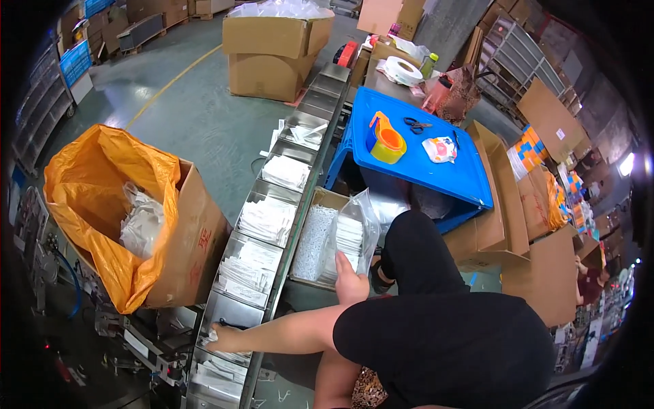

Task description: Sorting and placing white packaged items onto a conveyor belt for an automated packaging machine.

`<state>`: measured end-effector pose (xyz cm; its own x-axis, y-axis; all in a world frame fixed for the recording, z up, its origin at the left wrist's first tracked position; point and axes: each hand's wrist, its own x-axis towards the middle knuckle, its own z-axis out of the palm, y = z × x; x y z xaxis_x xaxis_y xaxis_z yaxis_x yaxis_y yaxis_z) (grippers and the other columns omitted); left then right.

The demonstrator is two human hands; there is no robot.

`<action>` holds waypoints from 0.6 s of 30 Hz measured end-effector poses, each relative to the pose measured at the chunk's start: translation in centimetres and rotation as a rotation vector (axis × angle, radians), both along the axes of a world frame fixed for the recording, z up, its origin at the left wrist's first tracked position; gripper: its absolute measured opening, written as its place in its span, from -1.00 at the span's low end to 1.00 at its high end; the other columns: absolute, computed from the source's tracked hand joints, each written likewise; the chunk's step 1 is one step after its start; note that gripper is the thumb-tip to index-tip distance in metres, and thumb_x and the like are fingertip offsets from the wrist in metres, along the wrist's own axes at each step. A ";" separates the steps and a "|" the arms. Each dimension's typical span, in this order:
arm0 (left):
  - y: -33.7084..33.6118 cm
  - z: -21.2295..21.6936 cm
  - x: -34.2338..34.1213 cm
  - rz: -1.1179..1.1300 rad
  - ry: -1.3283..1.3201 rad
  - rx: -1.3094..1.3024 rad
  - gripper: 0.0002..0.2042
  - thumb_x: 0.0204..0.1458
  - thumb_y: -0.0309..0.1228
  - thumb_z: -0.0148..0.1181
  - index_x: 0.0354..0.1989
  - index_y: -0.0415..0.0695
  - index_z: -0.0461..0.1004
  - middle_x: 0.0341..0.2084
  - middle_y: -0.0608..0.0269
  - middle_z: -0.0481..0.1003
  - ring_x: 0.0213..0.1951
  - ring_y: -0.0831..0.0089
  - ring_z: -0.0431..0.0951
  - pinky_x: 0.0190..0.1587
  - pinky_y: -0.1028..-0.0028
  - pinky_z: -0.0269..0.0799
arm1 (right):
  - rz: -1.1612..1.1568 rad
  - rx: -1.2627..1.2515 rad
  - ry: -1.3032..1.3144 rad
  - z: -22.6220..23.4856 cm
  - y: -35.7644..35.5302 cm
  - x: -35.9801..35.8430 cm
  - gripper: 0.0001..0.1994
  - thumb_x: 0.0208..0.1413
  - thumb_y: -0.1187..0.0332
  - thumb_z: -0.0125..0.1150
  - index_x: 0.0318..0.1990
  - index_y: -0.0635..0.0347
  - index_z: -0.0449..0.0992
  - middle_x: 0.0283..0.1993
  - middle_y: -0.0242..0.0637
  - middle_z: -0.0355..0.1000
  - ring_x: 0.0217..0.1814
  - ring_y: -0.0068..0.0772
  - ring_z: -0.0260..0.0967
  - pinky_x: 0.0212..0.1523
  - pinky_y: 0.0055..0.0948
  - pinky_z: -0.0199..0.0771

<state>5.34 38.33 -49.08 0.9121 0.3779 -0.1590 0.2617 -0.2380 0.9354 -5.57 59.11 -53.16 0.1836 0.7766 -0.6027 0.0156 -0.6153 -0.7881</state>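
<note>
My left hand [351,281] is closed on the lower edge of a clear plastic bag [368,221], thumb pointing up. White slender strips [349,235] lie stacked in the bag, over a brown carton [330,199] of pale bluish thin pieces [315,238]. My right forearm crosses over the left one. My right hand [223,339] is down in a metal compartment of the conveyor [235,306], fingers curled at the white strips there; the fingertips are partly hidden. Further compartments hold loose piles of white strips [264,221].
Left of the conveyor stands a carton lined with an orange bag [160,198]. A large carton [266,71] stands at the far end. A blue crate [436,178] to the right carries tape rolls [387,144], scissors [415,125] and a small packet [439,149]. Open cartons [492,204] stand beyond it.
</note>
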 end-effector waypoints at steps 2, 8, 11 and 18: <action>0.1 0.4 0.0 -0.004 0.014 -0.016 -0.33 -0.23 -0.51 -0.01 0.18 -0.34 -0.01 0.11 -0.23 0.12 0.08 -0.09 0.19 0.08 0.24 0.16 | -0.034 -0.010 -0.062 0.3 -0.2 -0.2 -0.03 -0.25 -0.13 0.21 0.20 0.38 -0.04 0.12 0.19 0.17 0.17 0.08 0.15 0.15 -0.27 0.15; 0.4 -0.2 -0.3 0.014 0.006 -0.014 -0.32 -0.23 -0.52 -0.01 0.19 -0.34 -0.02 0.12 -0.23 0.10 0.08 -0.10 0.19 0.08 0.24 0.16 | 0.125 -0.127 -0.213 2.9 -0.6 -0.6 0.06 -0.32 -0.17 0.27 0.22 0.37 -0.10 0.19 0.20 0.06 0.23 0.07 0.06 0.18 -0.27 0.10; -0.3 0.1 0.3 -0.006 -0.012 -0.002 -0.32 -0.23 -0.53 0.00 0.18 -0.34 -0.02 0.11 -0.24 0.11 0.08 -0.11 0.19 0.07 0.24 0.17 | 0.069 0.021 -0.019 -0.4 -0.1 0.0 0.07 -0.37 -0.07 0.36 0.24 0.33 -0.12 0.21 0.20 0.03 0.26 0.04 0.01 0.20 -0.28 0.06; 0.1 -0.4 0.4 0.014 -0.013 -0.016 -0.32 -0.23 -0.52 0.00 0.19 -0.34 -0.02 0.09 -0.26 0.12 0.08 -0.11 0.19 0.08 0.24 0.17 | -0.051 0.104 -0.108 0.0 -0.5 -1.6 0.13 -0.50 0.13 0.46 0.24 0.36 -0.18 0.10 0.19 0.18 0.13 0.07 0.18 0.12 -0.29 0.18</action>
<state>5.71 38.38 -49.49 0.9086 0.3884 -0.1536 0.2529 -0.2190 0.9424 -7.15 58.65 -53.19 0.2835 0.8221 -0.4937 0.0748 -0.5322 -0.8433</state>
